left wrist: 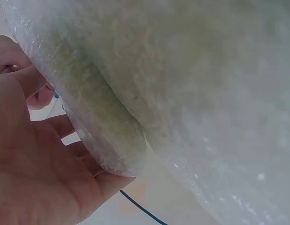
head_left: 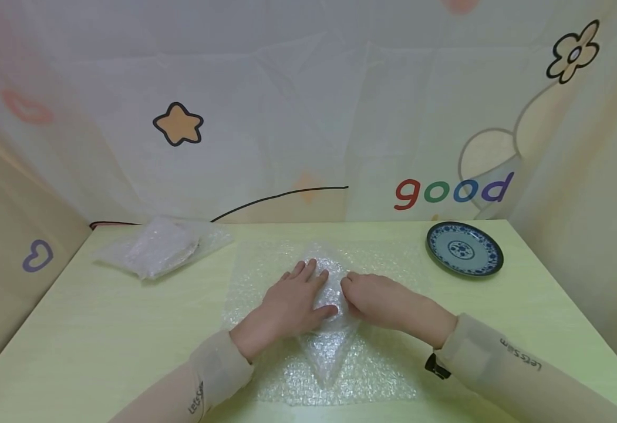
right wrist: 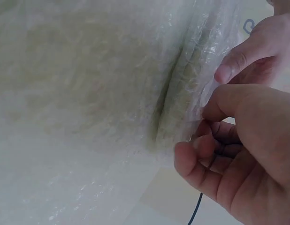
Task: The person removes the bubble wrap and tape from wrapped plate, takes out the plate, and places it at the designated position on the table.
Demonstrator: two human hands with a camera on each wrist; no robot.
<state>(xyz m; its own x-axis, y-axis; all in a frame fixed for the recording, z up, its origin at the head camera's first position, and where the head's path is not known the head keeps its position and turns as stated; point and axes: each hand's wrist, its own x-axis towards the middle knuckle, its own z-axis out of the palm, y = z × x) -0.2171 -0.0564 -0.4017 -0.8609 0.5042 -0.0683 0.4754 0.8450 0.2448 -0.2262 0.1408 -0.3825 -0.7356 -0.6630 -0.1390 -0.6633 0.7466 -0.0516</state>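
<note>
A sheet of bubble wrap [head_left: 382,373] lies on the table, with a folded, pointed strip of it [head_left: 326,352] along its middle. My left hand [head_left: 294,299] presses on the left side of that fold, fingers spread and thumb pointing right. Just to its right, my right hand [head_left: 377,298] has curled fingers and pinches the wrap at the fold. In the right wrist view the curled right fingers [right wrist: 187,157] are at the edge of the wrap, with the left thumb near them. Whether anything lies inside the fold, I cannot tell.
A blue-and-white patterned plate [head_left: 464,249] stands at the back right of the table [head_left: 102,352]. At the back left lies a bubble-wrapped bundle [head_left: 162,247] on another piece of wrap. A printed curtain [head_left: 287,117] hangs behind the table.
</note>
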